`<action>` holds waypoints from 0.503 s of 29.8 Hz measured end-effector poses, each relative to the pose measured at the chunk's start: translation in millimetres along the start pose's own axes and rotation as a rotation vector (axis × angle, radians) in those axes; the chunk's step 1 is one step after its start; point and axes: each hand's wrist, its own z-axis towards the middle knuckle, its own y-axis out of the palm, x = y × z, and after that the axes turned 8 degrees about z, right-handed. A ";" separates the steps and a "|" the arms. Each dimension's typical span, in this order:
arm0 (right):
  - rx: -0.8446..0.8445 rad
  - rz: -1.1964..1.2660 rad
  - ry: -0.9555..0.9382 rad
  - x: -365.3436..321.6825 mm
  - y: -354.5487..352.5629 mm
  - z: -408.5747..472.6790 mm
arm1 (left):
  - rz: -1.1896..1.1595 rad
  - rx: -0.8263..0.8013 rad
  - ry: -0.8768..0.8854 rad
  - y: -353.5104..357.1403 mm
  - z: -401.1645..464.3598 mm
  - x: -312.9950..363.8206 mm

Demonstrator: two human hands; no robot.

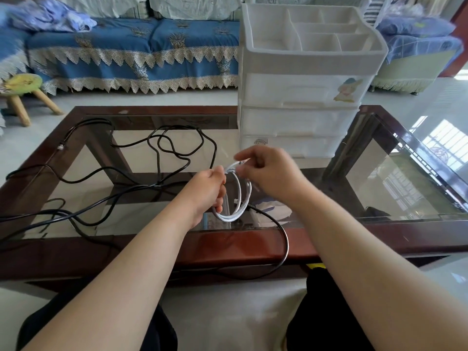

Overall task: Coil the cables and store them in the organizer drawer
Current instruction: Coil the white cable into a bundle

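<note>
A: Left hand (210,188) grips the white cable (238,198) coil above the near table (240,244) edge; right hand (268,171) pinches its end. Loose grip, and the loops likely spring open.

B: Count?

A: One white cable, black cables (157,158) tangled left, number unclear; one organizer (301,97) far right, three drawers closed.

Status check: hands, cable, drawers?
Left hand grips coiled white cable; right hand pinches its end. White plastic drawer organizer drawers closed. Long black cable loose on glass table.

White cable (240,198), black cables (162,158), white organizer (301,97), blue patterned sofa cover (141,49) with seemingly cream lace trim.
</note>
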 end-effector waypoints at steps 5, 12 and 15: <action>-0.029 -0.086 0.027 -2.2 17.9 -3.1 | -0.052 -0.079 0.002 1.9 -8.1 4.1; -0.055 -0.006 0.120 -4.9 18.5 -2.3 | 0.000 -0.201 0.023 -11.9 -11.5 0.9; -0.059 -0.022 0.123 -5.6 21.8 -0.9 | 0.024 -0.227 0.036 -17.5 -13.3 0.3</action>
